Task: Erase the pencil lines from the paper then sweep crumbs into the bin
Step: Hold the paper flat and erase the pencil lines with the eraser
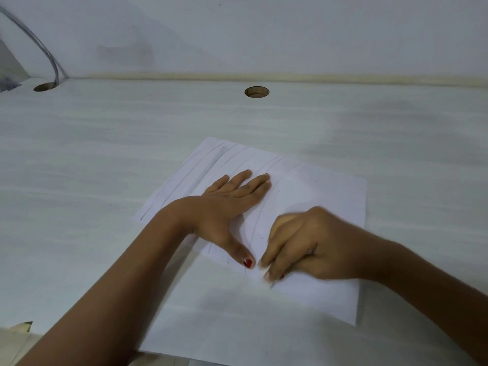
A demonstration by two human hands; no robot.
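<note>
The white desk (pixel 105 154) fills most of the frame, and it meets a pale wall (pixel 264 35) along the top. The paper (pixel 330 196) lies on the desk in the lower middle of the frame, turned at a slant, and reaches down to the bottom edge. Whether it is one creased sheet or two, I cannot tell.

Your left hand (pixel 227 207) lies flat on the paper at mid frame. Its fingers are straight and point to the upper right, its thumb is spread toward the bottom, and it grips nothing. Your right hand (pixel 303 244) sits just right of that thumb, blurred, with its fingers curled down onto the sheet. At the fingertips it pinches a small white eraser (pixel 264 272), which is mostly hidden and touches the paper close to the left thumb.

Faint pencil lines (pixel 208 165) run across the upper left part of the paper and pass under your left hand. One more line runs between the two hands. A few dark crumbs (pixel 274 199) dot the sheet right of the left fingers.

Two round holes are cut in the desk near the wall: one hole (pixel 257 91) at upper middle, the other hole (pixel 43 87) at upper left. A grey cable (pixel 45 51) drops into the left one.
</note>
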